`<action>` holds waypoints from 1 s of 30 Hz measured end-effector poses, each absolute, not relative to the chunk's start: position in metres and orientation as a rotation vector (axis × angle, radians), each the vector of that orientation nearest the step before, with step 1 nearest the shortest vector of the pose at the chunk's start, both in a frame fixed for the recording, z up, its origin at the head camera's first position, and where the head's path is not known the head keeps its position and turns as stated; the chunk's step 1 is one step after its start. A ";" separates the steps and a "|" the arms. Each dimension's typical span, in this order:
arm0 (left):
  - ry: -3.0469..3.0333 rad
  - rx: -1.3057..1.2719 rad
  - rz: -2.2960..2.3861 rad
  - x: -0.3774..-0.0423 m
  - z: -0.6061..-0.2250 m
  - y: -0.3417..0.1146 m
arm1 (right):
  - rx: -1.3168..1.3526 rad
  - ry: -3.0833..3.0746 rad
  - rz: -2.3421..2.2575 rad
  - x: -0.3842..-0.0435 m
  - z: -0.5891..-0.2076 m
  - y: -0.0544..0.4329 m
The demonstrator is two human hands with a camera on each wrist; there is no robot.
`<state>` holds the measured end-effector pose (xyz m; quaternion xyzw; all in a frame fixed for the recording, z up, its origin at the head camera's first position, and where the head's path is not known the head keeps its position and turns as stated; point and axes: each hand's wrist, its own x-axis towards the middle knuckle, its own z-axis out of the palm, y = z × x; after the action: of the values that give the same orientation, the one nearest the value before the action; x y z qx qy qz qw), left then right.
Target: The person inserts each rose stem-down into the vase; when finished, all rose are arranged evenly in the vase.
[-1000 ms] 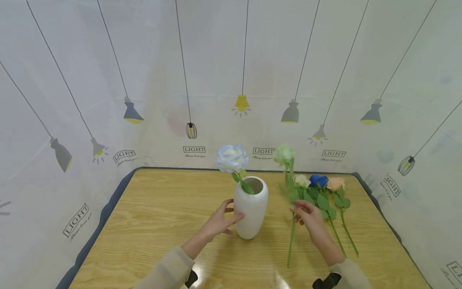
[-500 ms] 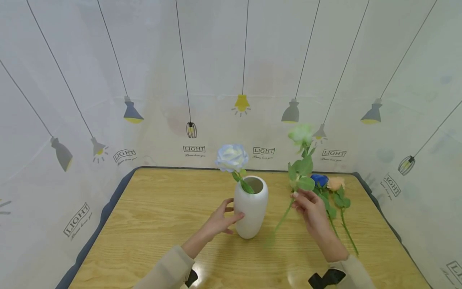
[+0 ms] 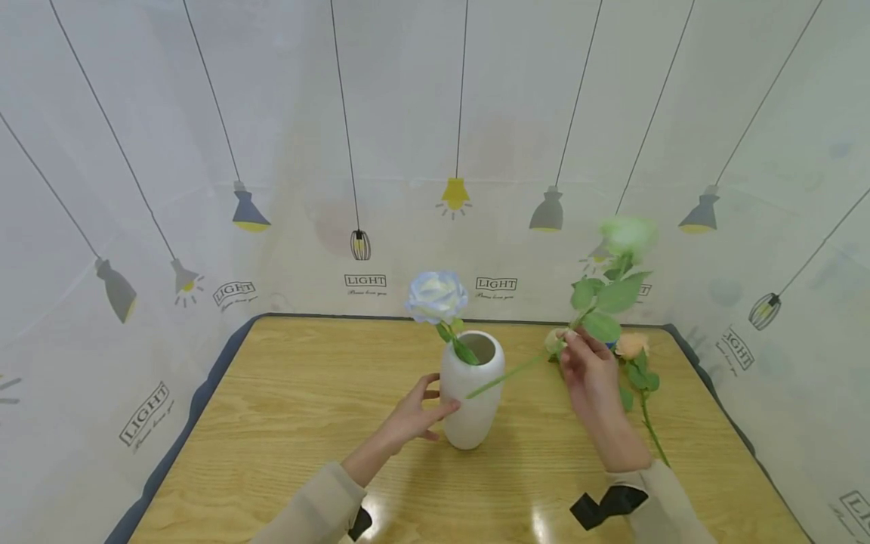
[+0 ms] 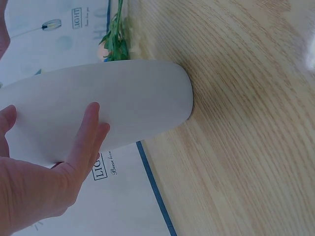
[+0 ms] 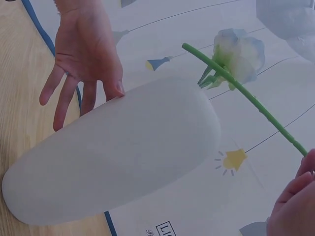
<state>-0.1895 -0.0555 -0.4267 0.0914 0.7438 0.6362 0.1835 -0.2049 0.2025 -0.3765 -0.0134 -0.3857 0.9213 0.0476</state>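
Note:
A white vase (image 3: 470, 408) stands upright on the table, with a pale blue rose (image 3: 437, 297) leaning in its mouth. My left hand (image 3: 411, 412) touches the vase's left side, fingers spread and fairly straight, as the right wrist view also shows. To the right of the vase, my right hand (image 3: 590, 370) pinches the stem of a pale green rose (image 3: 627, 236) below its leaves. This rose is held tilted in the air, its bloom up to the right. The bare stem end (image 5: 189, 48) points down left and overlaps the vase in the head view.
On the table's right side lie a cream rose (image 3: 555, 341), a blue rose mostly hidden behind my right hand, and a peach rose (image 3: 633, 345). The wooden table (image 3: 306, 370) meets a pale wall cloth (image 3: 292, 227) printed with hanging lamps.
My right hand has lifted the pale green rose and tilted it, bloom moving up and right, stem end swinging left toward the vase. The left hand and vase stay put.

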 end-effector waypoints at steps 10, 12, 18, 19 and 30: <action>2.101 0.246 1.793 -0.209 -0.465 -0.056 | -0.009 -1.072 2.625 -0.215 -0.362 0.200; 2.097 0.243 1.796 -0.208 -0.465 -0.056 | 0.026 -1.097 2.573 -0.216 -0.360 0.200; 2.123 0.282 1.793 -0.205 -0.461 -0.056 | 0.127 -1.171 2.417 -0.221 -0.353 0.198; 2.126 0.288 1.792 -0.205 -0.461 -0.056 | 0.148 -1.192 2.387 -0.221 -0.351 0.197; 2.106 0.229 1.790 -0.208 -0.464 -0.056 | 0.312 -1.312 2.164 -0.226 -0.339 0.194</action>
<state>-0.2076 -0.0558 -0.4636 0.0812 0.7466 0.6344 0.1831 -0.2258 0.1943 -0.3390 0.1171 -0.4922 0.8118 0.2915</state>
